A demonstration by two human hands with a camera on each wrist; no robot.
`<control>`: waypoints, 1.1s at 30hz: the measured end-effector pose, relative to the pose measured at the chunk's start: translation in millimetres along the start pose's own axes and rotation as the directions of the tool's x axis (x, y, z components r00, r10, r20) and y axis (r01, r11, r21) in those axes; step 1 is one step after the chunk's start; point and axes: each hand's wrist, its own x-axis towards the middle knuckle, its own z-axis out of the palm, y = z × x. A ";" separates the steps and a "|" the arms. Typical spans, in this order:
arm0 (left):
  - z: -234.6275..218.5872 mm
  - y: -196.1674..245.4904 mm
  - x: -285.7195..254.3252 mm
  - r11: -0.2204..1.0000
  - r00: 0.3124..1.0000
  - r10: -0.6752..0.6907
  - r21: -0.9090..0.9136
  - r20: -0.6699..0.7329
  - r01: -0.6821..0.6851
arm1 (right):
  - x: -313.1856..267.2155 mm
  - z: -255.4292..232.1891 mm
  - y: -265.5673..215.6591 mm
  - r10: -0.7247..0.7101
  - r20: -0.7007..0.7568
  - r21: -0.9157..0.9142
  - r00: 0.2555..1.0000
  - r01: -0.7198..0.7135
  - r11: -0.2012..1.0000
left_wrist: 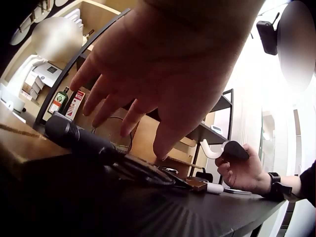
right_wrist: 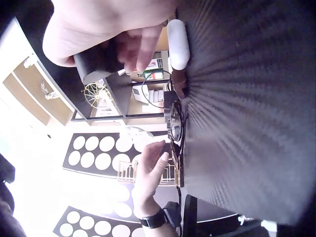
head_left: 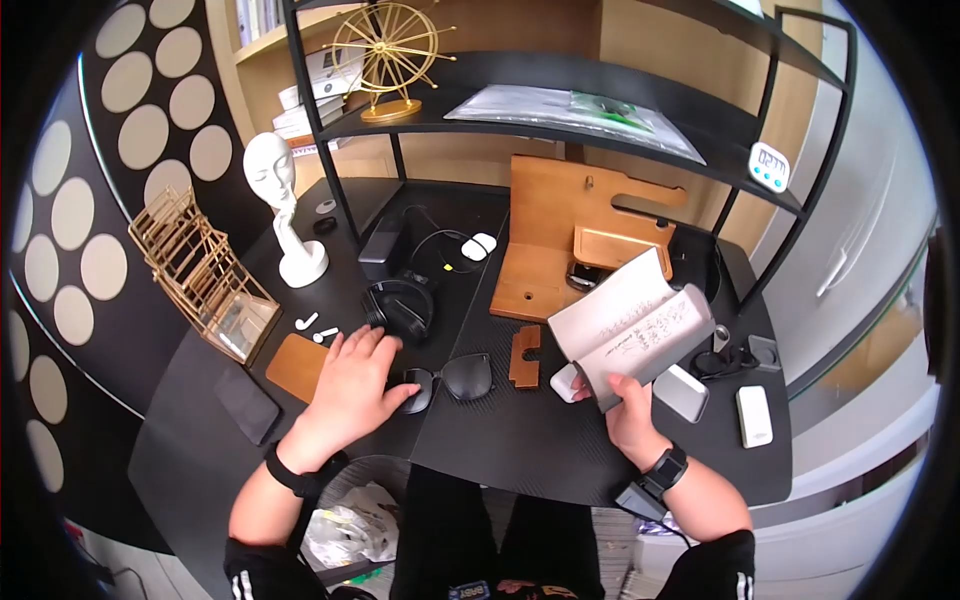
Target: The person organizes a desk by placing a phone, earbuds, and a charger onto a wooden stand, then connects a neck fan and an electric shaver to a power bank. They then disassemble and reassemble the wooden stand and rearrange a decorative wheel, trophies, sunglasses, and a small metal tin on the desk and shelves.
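Note:
My right hand (head_left: 632, 420) grips an opened notebook (head_left: 640, 335), thumb on its lower edge. Its pale pages carry dark writing and curl at the sides; in the right wrist view its dark cover (right_wrist: 98, 61) shows under the palm. My left hand (head_left: 350, 380), fingers spread and holding nothing, hovers over the desk. A pair of black sunglasses (head_left: 465, 378) lies by its thumb, and a rounded black case (head_left: 402, 308) lies just beyond its fingertips. Beneath the right hand and notebook sits a white rounded case (head_left: 565, 384), partly hidden.
A brown desk organizer (head_left: 540, 255) stands behind the notebook. To the left lie a tan leather pad (head_left: 297, 367), white earbuds (head_left: 315, 328) and a black phone (head_left: 247, 404). A white power bank (head_left: 754, 416) lies at right. Behind rises a black shelf (head_left: 480, 128).

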 end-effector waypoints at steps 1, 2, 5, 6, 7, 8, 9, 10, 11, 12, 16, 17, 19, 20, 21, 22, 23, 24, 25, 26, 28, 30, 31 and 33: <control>-3.6 1.7 2.6 1.000 1.000 0.023 0.019 -0.005 -0.023 | -0.9 1.0 -0.2 0.014 0.000 -0.009 1.000 -0.014 1.000; -9.1 6.4 6.3 1.000 1.000 0.007 0.010 -0.018 -0.007 | -2.3 1.8 -0.9 0.015 0.018 -0.022 1.000 -0.015 1.000; -19.9 32.7 19.5 0.900 0.996 0.087 -0.430 0.002 -0.077 | -4.9 2.6 -4.0 0.068 0.139 0.011 0.988 -0.070 0.998; -19.4 42.9 23.3 0.847 0.994 0.110 -0.521 -0.024 -0.106 | -5.8 2.2 -4.1 0.079 0.166 -0.003 0.983 -0.079 0.997; -11.8 50.5 26.9 0.788 0.993 0.120 -0.606 -0.016 -0.105 | -7.4 0.6 -3.6 0.113 0.223 0.003 0.968 -0.117 0.993; -8.2 59.2 30.6 0.717 0.988 0.148 -0.682 -0.050 -0.142 | -10.6 -2.8 -2.0 0.145 0.277 0.008 0.950 -0.153 0.988; -7.7 69.2 34.9 0.629 0.991 0.131 -0.774 0.014 -0.072 | -10.2 -18.7 12.6 0.169 0.296 0.013 0.940 -0.181 0.983; -7.4 77.7 38.7 0.527 0.989 0.127 -0.850 0.078 -0.001 | -13.5 -19.8 10.7 0.174 0.309 0.001 0.935 -0.184 0.983; 0.0 80.9 43.9 0.521 0.991 0.116 -0.853 0.071 0.000 | -17.1 -20.0 6.5 0.281 0.352 -0.027 0.893 -0.290 0.957; 13.0 80.6 51.8 0.470 0.985 0.157 -0.882 0.069 -0.013 | -19.3 -21.1 3.4 0.382 0.390 -0.062 0.838 -0.390 0.919; 26.0 78.1 50.6 0.326 0.993 0.114 -0.944 -0.010 -0.047 | -21.7 -12.1 -2.9 0.438 0.517 -0.162 0.736 -0.418 0.894; 23.1 71.2 45.7 0.332 0.994 0.106 -0.942 -0.010 -0.045 | -24.2 -3.6 -7.9 0.347 0.507 -0.226 0.789 -0.266 0.937; 3.6 47.1 25.7 0.299 0.999 0.026 -0.954 0.046 0.036 | -12.0 1.0 -10.0 0.387 0.646 -0.168 0.658 -0.372 0.913; -6.8 31.2 13.9 0.350 0.999 -0.040 -0.936 0.025 0.037 | -6.7 3.7 -9.4 0.391 0.764 -0.126 0.513 -0.476 0.870; -18.0 11.7 -0.4 0.444 0.996 -0.091 -0.895 0.015 0.054 | -6.7 8.9 -12.1 0.405 0.734 -0.158 0.546 -0.443 0.882; -35.8 -4.0 -18.2 0.422 0.982 -0.170 -0.894 0.085 0.151 | -5.2 8.8 -10.8 0.400 0.741 -0.153 0.539 -0.444 0.883; -46.6 -24.8 -37.6 0.443 0.957 -0.265 -0.866 0.121 0.232 | -4.5 8.7 -10.1 0.421 0.735 -0.169 0.532 -0.458 0.873; -61.9 -36.7 -57.7 0.384 0.911 -0.386 -0.872 0.147 0.303 | -4.6 8.6 -9.8 0.443 0.727 -0.186 0.525 -0.471 0.862; -70.6 -57.4 -80.2 0.429 0.861 -0.485 -0.817 0.152 0.386 | -5.1 8.1 -9.2 0.440 0.732 -0.179 0.520 -0.476 0.861; -77.4 -72.9 -101.8 0.424 0.799 -0.590 -0.798 0.116 0.429 | -4.3 7.6 -8.7 0.451 0.734 -0.210 0.508 -0.461 0.862; -86.4 -108.4 -146.2 0.373 0.675 -0.731 -0.771 0.098 0.516 | -3.7 7.2 -8.1 0.457 0.736 -0.233 0.499 -0.447 0.864; -91.2 -142.7 -191.7 0.335 0.601 -0.791 -0.743 0.112 0.580 | -3.2 7.3 -7.8 0.484 0.728 -0.280 0.486 -0.433 0.857; -95.8 -150.5 -208.3 0.355 0.540 -0.834 -0.641 0.111 0.680 | -3.1 7.7 -8.0 0.478 0.730 -0.274 0.488 -0.432 0.859; -90.4 -177.4 -243.0 0.322 0.456 -0.885 -0.581 0.096 0.747 | -2.8 6.4 -6.6 0.478 0.736 -0.279 0.479 -0.428 0.860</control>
